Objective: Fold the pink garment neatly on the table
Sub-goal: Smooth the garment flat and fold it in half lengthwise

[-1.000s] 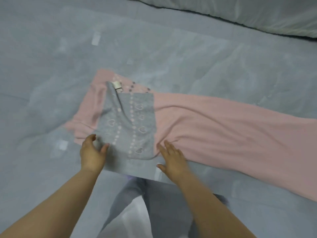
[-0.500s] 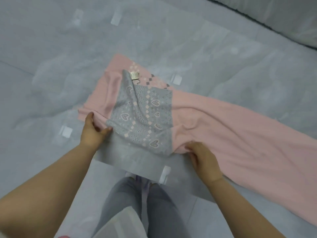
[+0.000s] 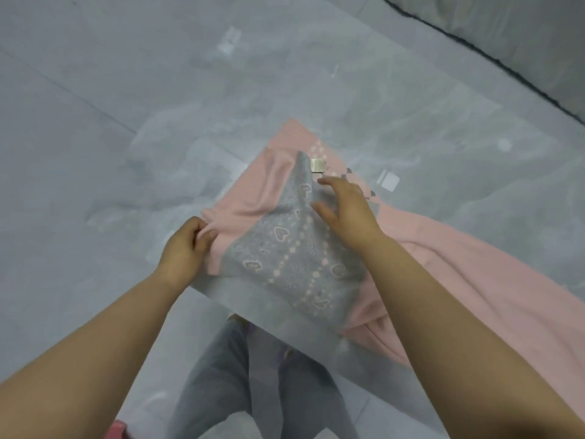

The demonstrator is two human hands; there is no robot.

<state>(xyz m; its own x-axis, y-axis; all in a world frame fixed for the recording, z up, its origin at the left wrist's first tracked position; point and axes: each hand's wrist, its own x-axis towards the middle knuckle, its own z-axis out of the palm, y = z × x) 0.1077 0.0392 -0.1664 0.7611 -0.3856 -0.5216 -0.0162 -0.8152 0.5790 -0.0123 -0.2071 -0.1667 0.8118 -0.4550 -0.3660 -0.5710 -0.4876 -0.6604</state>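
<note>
The pink garment (image 3: pixel 468 267) lies stretched across the grey table (image 3: pixel 95 153), running from the middle toward the right edge. Its left end has a grey panel (image 3: pixel 285 258) patterned with pink hearts and dots, and a small white label (image 3: pixel 318 165) shows at its far tip. My left hand (image 3: pixel 186 245) pinches the pink edge at the garment's near-left corner. My right hand (image 3: pixel 345 210) hovers over or rests on the grey panel with fingers spread, holding nothing.
The table's near edge runs diagonally below the garment, with my grey-trousered legs (image 3: pixel 253 391) beneath it. White tape squares (image 3: pixel 388 180) are stuck on the table. A dark-edged grey cloth (image 3: pixel 522 42) lies at the far right corner.
My right hand left the garment's near edge and moved up over the grey panel, fingers spread. My left hand shifted to pinch the pink corner. The view swung left.
</note>
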